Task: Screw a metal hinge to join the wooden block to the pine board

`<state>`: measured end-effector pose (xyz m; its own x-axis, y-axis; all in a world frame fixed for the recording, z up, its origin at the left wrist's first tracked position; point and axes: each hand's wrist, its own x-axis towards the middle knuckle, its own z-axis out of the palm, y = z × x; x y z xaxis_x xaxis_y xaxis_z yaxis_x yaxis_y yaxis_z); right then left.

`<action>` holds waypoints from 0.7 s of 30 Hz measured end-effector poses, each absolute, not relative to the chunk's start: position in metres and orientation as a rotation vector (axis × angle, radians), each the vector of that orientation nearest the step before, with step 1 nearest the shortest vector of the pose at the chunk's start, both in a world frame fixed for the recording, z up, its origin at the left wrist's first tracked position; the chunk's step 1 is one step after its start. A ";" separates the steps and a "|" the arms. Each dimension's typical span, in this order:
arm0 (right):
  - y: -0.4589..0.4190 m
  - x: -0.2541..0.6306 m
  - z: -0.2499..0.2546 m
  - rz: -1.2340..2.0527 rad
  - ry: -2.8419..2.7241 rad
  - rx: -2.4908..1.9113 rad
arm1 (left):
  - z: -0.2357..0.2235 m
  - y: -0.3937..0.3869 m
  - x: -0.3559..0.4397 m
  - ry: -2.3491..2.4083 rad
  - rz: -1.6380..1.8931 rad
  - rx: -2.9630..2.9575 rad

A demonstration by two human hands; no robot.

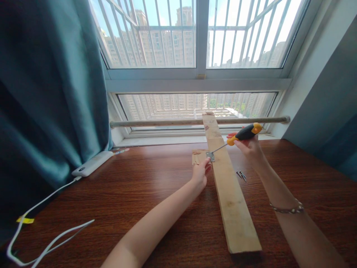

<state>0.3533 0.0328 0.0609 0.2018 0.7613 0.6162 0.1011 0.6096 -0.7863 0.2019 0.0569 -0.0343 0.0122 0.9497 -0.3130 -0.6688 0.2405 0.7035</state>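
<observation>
A long wooden board [231, 193] lies lengthwise on the dark brown table, its far end reaching the window rail. Against its left side sits a short wooden piece [197, 156]. A small metal hinge [211, 156] spans the joint between them. My left hand [200, 173] is closed at the hinge and the short piece, fingertips pressing there. In my right hand [249, 146] is a screwdriver [245, 134] with a black and yellow handle, held at a slant. Its tip meets the hinge near the upper edge. Several loose screws [242, 175] lie right of the board.
A white power strip [93, 163] with a white cable [44, 197] lies at the left by the blue curtain [55, 93]. A horizontal rail [167, 123] runs in front of the window at the table's far edge. The table [156, 193] has a reddish wood grain.
</observation>
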 end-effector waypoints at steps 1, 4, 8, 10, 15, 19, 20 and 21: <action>0.032 0.354 0.062 0.563 -1.328 -0.821 | -0.034 0.057 0.202 0.858 1.316 0.408; 0.030 0.356 0.063 0.594 -1.341 -0.824 | -0.034 0.057 0.201 0.848 1.310 0.405; 0.030 0.353 0.058 0.414 -1.324 -1.011 | -0.033 0.056 0.201 0.849 1.312 0.410; 0.029 0.350 0.057 0.251 -1.285 -1.149 | -0.032 0.056 0.202 0.858 1.308 0.414; 0.024 0.340 0.054 -0.059 -1.248 -1.318 | -0.033 0.056 0.202 0.877 1.299 0.416; 0.024 0.339 0.048 -0.162 -1.146 -1.385 | -0.033 0.055 0.202 0.877 1.298 0.411; 0.024 0.340 0.046 -0.119 -1.125 -1.385 | -0.033 0.055 0.202 0.875 1.300 0.409; 0.025 0.340 0.045 -0.058 -1.111 -1.381 | -0.033 0.055 0.202 0.871 1.301 0.408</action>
<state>0.3398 0.0247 0.0451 0.5275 0.5540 0.6441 0.6177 0.2705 -0.7384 0.2018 0.0552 -0.0327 0.0195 0.9453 -0.3256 -0.6611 0.2565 0.7051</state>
